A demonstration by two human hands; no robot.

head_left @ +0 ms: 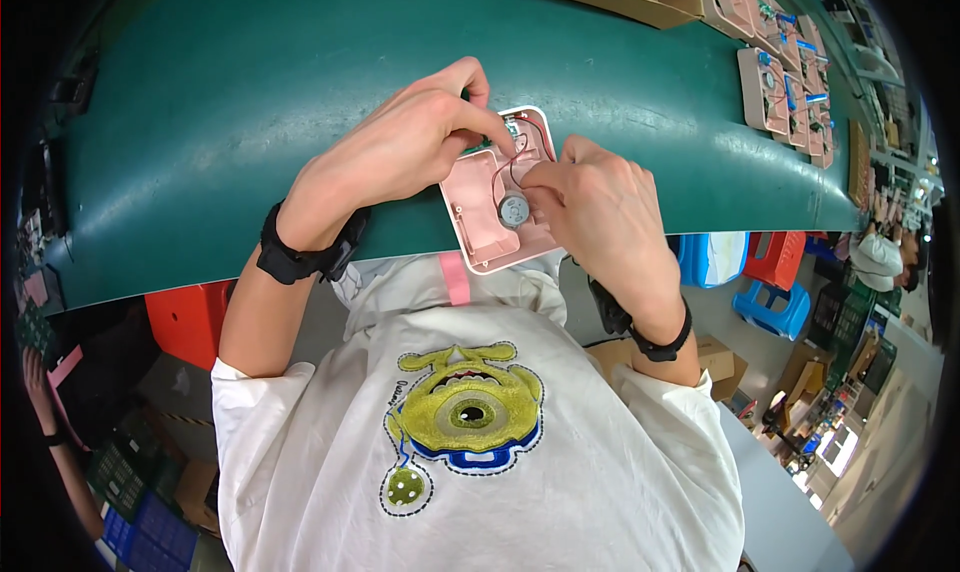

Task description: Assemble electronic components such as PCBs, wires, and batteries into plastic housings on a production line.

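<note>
A pink plastic housing [475, 200] with a white rim lies open side up at the table's near edge, slightly tilted in view. Inside it sits a round silver motor [514, 210]. Thin red and black wires [497, 179] run from the motor toward a small green circuit board [513, 129] at the far end. My left hand [425, 132] reaches over the far left side, its fingertips pinched at the wires. From the right, my right hand [605, 197] reaches in beside the motor with fingers closed; what they grip is hidden.
Several similar pink housings [762, 90] with parts inside stand at the far right of the green table [250, 102]. A cardboard box [600, 0] is at the back edge. Red and blue stools [772, 307] stand beyond the near edge. Another person's arm [70, 472] shows at lower left.
</note>
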